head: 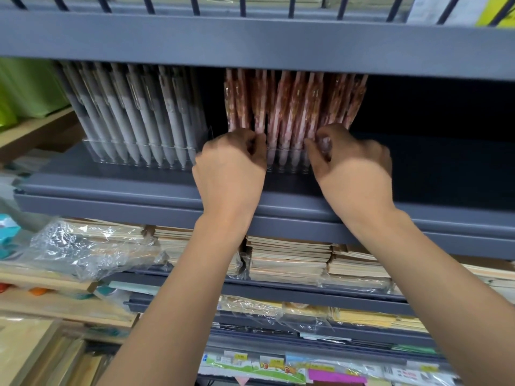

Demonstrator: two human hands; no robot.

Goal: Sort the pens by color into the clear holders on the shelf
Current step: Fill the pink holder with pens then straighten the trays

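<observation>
I see the grey shelf (111, 188) carrying two clear holders. Grey pens (133, 115) stand in the left holder (139, 158) and pink pens (292, 107) in the right holder (287, 164), whose ends my hands hide. My left grip (231, 168) and right grip (351, 168) each pinch pink pens. Blur smears the fingertips, and the upper shelf (250, 45) cuts off the pen tops.

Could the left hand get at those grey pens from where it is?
Probably yes: the grey pens stand in a clear holder just left of the left hand, nothing between them, though it pinches the pink pens now.
</observation>
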